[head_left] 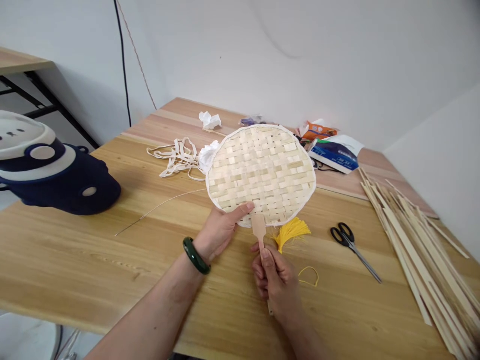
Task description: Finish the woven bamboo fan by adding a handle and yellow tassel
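A round woven bamboo fan (262, 172) with a white bound rim is held up above the wooden table, its face toward me. My left hand (221, 227) grips the lower left edge, thumb on the front and fingers hidden behind. Wrapped round the flat wooden handle (259, 227) is my right hand (275, 275); the handle's end pokes out below the fist. Behind the fan's lower right lies a yellow tassel (292, 231), with a yellow cord loop (309, 276) beside my right hand. A threaded needle (129, 227) rests on the table at left, its thread running toward the fan.
Black-handled scissors (354, 250) and a pile of bamboo strips (420, 260) lie at right. Tangled white tape (178, 157), crumpled tissue (210, 120), a blue box (333, 155) and an orange packet (318, 131) are farther back. A navy backpack (63, 175) stands at left.
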Available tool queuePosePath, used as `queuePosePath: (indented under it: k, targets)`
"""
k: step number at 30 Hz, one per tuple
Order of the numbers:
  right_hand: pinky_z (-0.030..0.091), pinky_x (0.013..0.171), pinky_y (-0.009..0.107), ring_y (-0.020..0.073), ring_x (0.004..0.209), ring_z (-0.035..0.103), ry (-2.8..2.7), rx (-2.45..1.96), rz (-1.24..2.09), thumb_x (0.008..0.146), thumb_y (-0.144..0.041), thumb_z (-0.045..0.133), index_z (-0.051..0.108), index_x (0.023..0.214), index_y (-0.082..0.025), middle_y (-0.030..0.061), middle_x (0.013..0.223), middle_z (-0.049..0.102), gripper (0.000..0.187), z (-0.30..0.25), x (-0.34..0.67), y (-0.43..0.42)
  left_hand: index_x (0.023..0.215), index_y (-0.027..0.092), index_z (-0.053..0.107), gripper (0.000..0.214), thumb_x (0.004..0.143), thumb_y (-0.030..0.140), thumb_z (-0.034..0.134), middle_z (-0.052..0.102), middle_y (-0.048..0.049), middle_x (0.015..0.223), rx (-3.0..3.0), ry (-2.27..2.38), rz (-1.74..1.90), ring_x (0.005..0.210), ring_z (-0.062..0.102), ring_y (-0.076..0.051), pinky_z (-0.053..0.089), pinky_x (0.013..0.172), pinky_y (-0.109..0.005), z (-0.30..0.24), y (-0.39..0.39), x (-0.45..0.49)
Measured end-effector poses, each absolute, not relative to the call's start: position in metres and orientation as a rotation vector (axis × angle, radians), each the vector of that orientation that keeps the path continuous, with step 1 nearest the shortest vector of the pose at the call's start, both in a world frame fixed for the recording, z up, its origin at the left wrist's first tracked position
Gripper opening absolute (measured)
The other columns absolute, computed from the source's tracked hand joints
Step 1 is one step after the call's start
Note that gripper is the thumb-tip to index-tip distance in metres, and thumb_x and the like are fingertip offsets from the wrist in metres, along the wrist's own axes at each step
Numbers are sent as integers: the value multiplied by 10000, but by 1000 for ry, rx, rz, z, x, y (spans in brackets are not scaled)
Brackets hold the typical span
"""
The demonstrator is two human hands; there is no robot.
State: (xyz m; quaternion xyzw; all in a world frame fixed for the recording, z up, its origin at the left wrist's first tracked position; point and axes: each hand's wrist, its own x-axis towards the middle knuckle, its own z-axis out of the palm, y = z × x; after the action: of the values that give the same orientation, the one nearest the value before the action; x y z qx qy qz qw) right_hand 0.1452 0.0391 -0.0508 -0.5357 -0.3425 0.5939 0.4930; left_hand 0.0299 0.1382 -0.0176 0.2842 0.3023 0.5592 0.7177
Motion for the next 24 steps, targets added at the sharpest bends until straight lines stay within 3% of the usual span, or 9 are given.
queuePosePath:
  k: [2,4,6,8,11,14,19,24]
  targets:
    - [176,362,126,17,412,220,-816,-1289,1446,830,-645,579,588,936,-181,-102,578,356,476,-47,143,40,1239,207,638,527,731,175,773,735,-61,1132,613,637,1219,1070,655,-222,483,970,-331,-15,137,30]
    - [174,355,130,18,403,220,-829,-1261,1454,809,-675,579,585,916,-181,-105,561,348,505,-46,140,39,1149,188,683,422,743,258,775,743,-76,1083,576,592,1158,885,690,-202,549,770,-287,-14,133,31]
    - [170,352,131,16,396,221,-830,-1258,1439,805,-693,568,583,897,-181,-105,551,347,520,-47,138,38,1065,181,706,360,756,356,761,746,-85,1032,531,556,1088,680,661,-164,496,509,-233,-14,129,35]
    - [162,359,128,11,397,215,-802,-1287,1392,803,-699,565,583,880,-181,-102,553,352,524,-49,137,38,977,178,714,318,744,388,767,748,-72,919,497,545,1057,552,595,-128,374,374,-196,-16,125,40]
    - [145,369,118,5,404,198,-734,-1316,1337,773,-728,574,584,865,-183,-105,549,345,552,-50,136,39,827,148,708,272,702,368,808,705,-46,717,475,551,1034,531,553,-101,327,377,-164,-22,121,49]
    - [155,352,110,1,397,210,-706,-1287,1353,764,-721,592,584,863,-187,-95,565,383,544,-50,135,41,766,133,704,297,678,391,824,675,-38,655,478,598,1049,550,547,-93,307,386,-146,-23,118,53]
    - [338,317,143,26,383,341,-730,-1188,1352,767,-669,631,600,941,-192,-69,625,480,509,-52,132,43,692,120,704,297,660,387,831,671,-31,646,538,644,1128,536,534,-89,360,390,-160,-20,119,50]
    - [164,327,105,-16,360,224,-713,-1223,1367,732,-702,646,612,881,-177,-87,580,448,547,-54,129,40,826,133,724,309,723,421,771,734,-62,778,517,603,1137,501,561,-113,317,319,-184,-19,121,47]
